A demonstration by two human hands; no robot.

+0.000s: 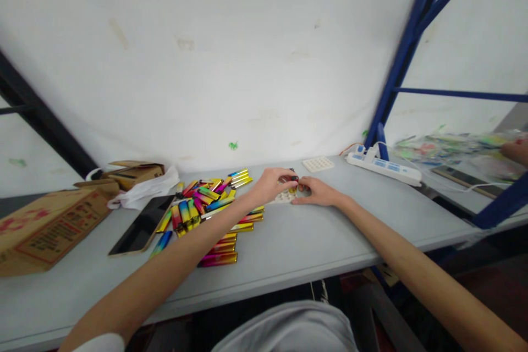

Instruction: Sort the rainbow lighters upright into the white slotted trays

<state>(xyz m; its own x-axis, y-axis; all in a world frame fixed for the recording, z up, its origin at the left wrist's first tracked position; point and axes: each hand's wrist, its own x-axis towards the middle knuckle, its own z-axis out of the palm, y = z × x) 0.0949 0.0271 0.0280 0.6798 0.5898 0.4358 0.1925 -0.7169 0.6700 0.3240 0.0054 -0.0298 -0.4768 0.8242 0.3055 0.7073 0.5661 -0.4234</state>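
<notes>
My left hand (270,185) is closed in a pinch around a small dark-topped piece (294,178), which seems to be a shiny lighter. Facing it, my right hand (318,192) has its fingertips drawn together close to the same piece; what they grip is hidden. Under both hands lies a white tray with round holes (282,197), partly covered by the fingers. Left of my left hand spreads a pile of shiny rainbow-coloured lighters (208,193), with more lined up in rows (223,246) beside my left forearm.
A second white holed tray (318,164) lies near the wall. A power strip (383,168) stands by the blue frame post (396,71). At left are a black phone-like slab (142,225), cardboard boxes (58,225) and a white bag (146,187). Another person's hand (515,151) shows at far right.
</notes>
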